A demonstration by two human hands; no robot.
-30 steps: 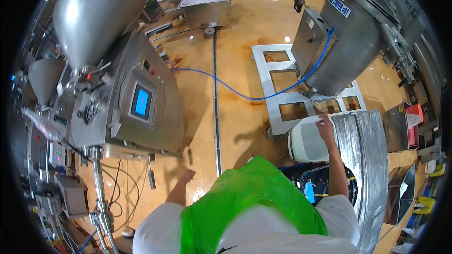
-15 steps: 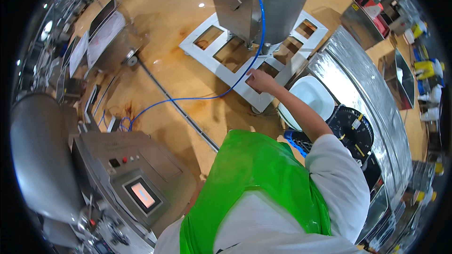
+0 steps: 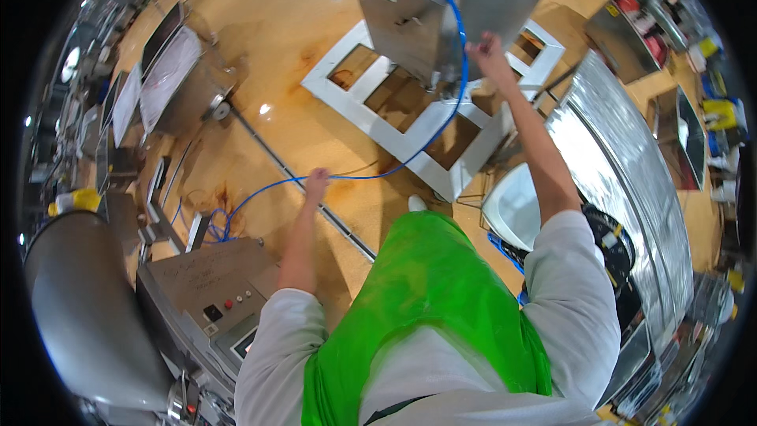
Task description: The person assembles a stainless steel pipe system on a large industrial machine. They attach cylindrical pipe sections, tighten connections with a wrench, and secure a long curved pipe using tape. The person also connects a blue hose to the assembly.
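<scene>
Head view, looking down. Left hand (image 3: 317, 183) is closed around a thin blue hose (image 3: 410, 159), gripping it low, above the glossy tan floor (image 3: 268, 47). From that grip one run of hose trails down-left to a loose tangle beside the control cabinet (image 3: 206, 288); the other arcs up to the steel box (image 3: 406, 20) of the overhead machine. Right hand (image 3: 489, 51) is raised at the upper stretch of hose, beside the box's edge; fingers look curled, but whether they pinch the hose I cannot tell at this angle. White floor frame (image 3: 410, 138) lies beneath.

Progress, as judged: hose is in hand and lifted off the floor; the tangle is not yet gathered.
</scene>
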